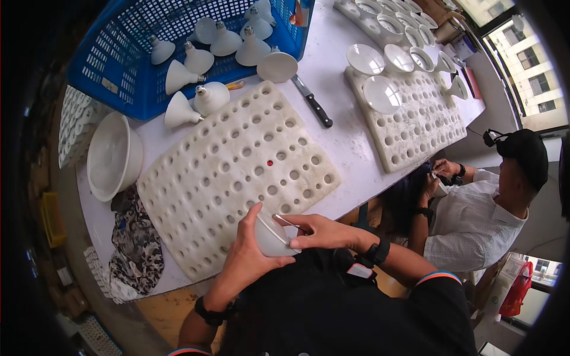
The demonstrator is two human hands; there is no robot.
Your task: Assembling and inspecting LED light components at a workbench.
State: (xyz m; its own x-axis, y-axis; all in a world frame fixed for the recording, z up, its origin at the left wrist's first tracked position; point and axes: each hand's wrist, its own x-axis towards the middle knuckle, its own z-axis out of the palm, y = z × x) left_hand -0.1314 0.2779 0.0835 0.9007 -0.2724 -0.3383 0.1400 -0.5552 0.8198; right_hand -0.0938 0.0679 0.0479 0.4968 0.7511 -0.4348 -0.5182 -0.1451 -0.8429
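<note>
My left hand [242, 256] wraps round a white reflector lamp bulb [268, 236], thumb and fingers spread over its wide body. The bulb is tilted close to my body, just past the near edge of the foam board. My right hand [325, 232] pinches a thin metal tool [284, 221] at the bulb's rim; its exact kind is too small to make out. Beneath and beyond my hands lies the white foam board [228, 169] with rows of round holes. A small red piece [269, 162] sits on that board.
A blue plastic basket [127, 89] of white bulbs stands at the far left, a white bowl [113, 157] and camouflage cloth [138, 240] nearer. A black-handled knife [314, 104] lies beyond the board. Another holed board [409, 118] bears round lamp parts. A co-worker [475, 219] sits at right.
</note>
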